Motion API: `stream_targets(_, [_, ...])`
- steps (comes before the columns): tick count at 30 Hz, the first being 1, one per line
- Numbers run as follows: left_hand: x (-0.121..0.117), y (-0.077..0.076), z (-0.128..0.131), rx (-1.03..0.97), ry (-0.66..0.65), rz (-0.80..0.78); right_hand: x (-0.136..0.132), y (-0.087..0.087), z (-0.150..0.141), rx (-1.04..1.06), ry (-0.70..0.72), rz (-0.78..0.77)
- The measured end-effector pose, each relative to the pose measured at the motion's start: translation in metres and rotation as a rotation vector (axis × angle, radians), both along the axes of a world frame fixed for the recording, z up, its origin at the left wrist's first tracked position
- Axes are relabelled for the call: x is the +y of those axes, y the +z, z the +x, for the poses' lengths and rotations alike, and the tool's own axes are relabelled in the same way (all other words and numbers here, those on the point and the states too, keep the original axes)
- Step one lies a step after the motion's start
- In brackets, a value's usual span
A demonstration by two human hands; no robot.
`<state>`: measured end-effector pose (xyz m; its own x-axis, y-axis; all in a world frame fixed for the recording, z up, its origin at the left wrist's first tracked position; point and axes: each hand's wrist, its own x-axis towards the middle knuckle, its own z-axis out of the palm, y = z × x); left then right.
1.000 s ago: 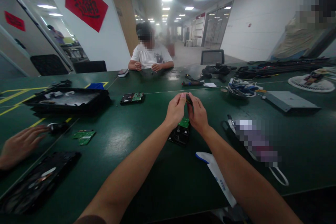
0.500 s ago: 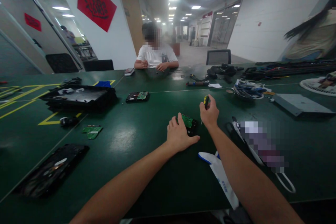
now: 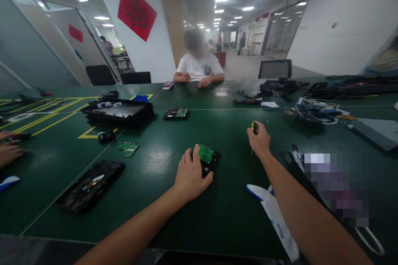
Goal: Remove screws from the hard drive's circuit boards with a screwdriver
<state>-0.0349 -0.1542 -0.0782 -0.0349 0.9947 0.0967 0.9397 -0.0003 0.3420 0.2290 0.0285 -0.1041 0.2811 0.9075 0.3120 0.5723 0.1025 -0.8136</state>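
Observation:
My left hand (image 3: 192,177) reaches over a black hard drive (image 3: 207,169) lying on the green table, thumb by its near right corner and fingers across its left side. A green circuit board (image 3: 205,154) shows on the drive's upper face. Part of the drive is covered by my fingers. To the right, my right hand (image 3: 261,138) is closed around a screwdriver (image 3: 254,127) with a yellow and black handle. Its thin shaft points down, apart from the drive.
Another hard drive (image 3: 176,114) lies farther back. Left are a loose circuit board (image 3: 128,149), an opened black case (image 3: 91,186) and a black tray (image 3: 124,109). A white-and-blue strip (image 3: 276,215) lies near my right forearm; bundled cables (image 3: 317,109) sit behind. Another person's hand (image 3: 10,151) is far left.
My hands were together around a small dark item; they have separated. My left hand came down onto the hard drive and shifted it left. My right hand moved right with the screwdriver. The view turned left.

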Motion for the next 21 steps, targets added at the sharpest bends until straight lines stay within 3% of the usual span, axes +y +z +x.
stream_targets(8, [-0.049, -0.005, -0.075, 0.081, 0.197, -0.012, -0.003, 0.002, 0.003, -0.012, 0.038, -0.039])
stream_targets(15, [-0.07, -0.013, -0.121, 0.131, 0.266, 0.006, 0.009, -0.009, 0.006, -0.013, 0.029, -0.039])
stream_targets(18, [-0.076, -0.007, -0.165, 0.223, 0.333, 0.009, 0.011, -0.012, 0.007, -0.027, 0.007, -0.013])
stream_targets(21, [-0.084, -0.001, -0.227, 0.365, 0.531, -0.072, 0.01, -0.012, 0.008, -0.003, 0.039, -0.031])
